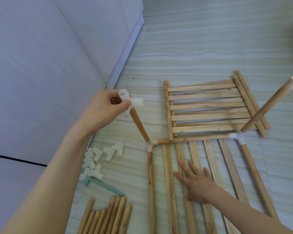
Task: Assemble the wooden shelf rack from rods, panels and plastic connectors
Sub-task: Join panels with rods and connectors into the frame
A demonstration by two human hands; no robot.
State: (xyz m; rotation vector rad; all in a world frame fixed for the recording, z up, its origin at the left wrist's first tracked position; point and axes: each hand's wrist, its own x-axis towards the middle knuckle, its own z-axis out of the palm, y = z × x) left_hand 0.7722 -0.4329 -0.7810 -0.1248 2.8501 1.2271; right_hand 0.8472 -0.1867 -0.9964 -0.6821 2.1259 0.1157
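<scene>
Loose rods [107, 215] are piled nearest, at the floor's near edge. One panel [201, 174] is pinned flat by the right hand [195, 181], fingers spread, holding nothing. A white connector [125, 102] is pinched onto the upright rod [139, 125] by the left hand [101, 108] — most is left: spare connectors [98, 159], slatted panels [211, 105].

Rods [107, 215] and slatted panel [208, 105] are bare, matt light wood with visible grain. Connectors [95, 159] look like milky, translucent plastic, slightly glossy. The floor [210, 48] is smooth, pale wood-grain.
</scene>
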